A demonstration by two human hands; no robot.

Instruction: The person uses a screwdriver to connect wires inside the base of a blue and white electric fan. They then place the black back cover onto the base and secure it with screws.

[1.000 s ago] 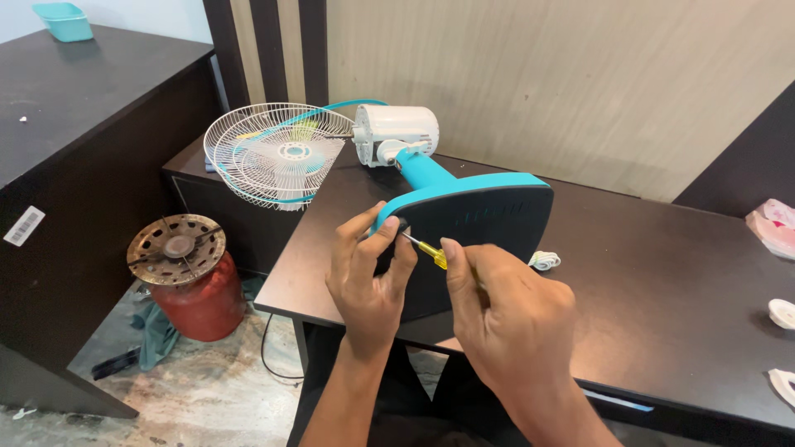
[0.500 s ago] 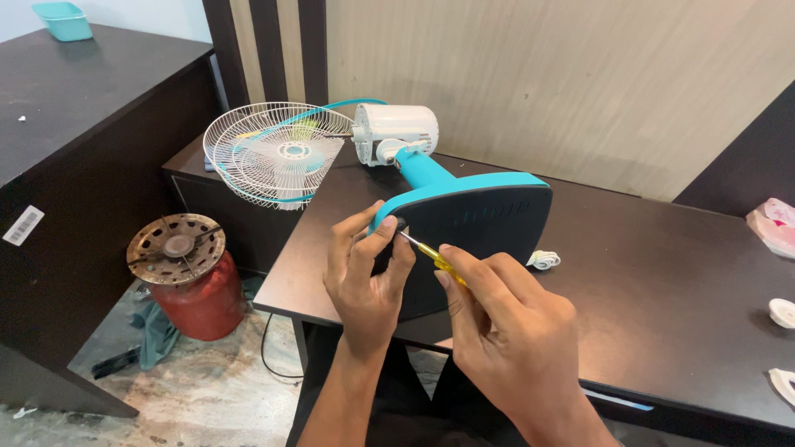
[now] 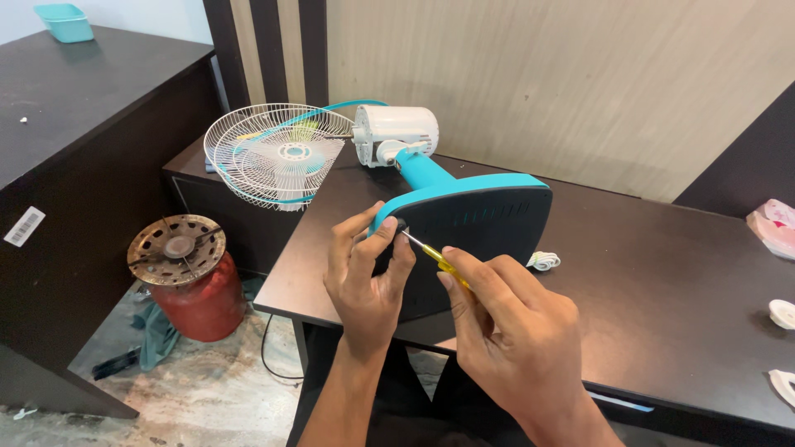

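While the fan [image 3: 389, 165] lies on its side on the dark table [image 3: 662, 281], base [image 3: 472, 232] facing up, L hand [image 3: 364, 277] pinches the base's left edge w/ thumb + fingers. R hand [image 3: 513, 331], fingers curled, grips a yellow screwdriver [image 3: 435, 255], tip angled up-left at the base by L fingertips.

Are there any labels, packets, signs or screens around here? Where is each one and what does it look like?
Sticker label: on the front of the dark cabinet at far left, a small white tilted rectangle with black bars.
Packet: at the right edge of the dark table, flat, pink and white, cut off by the frame.
No signs or screens in view.
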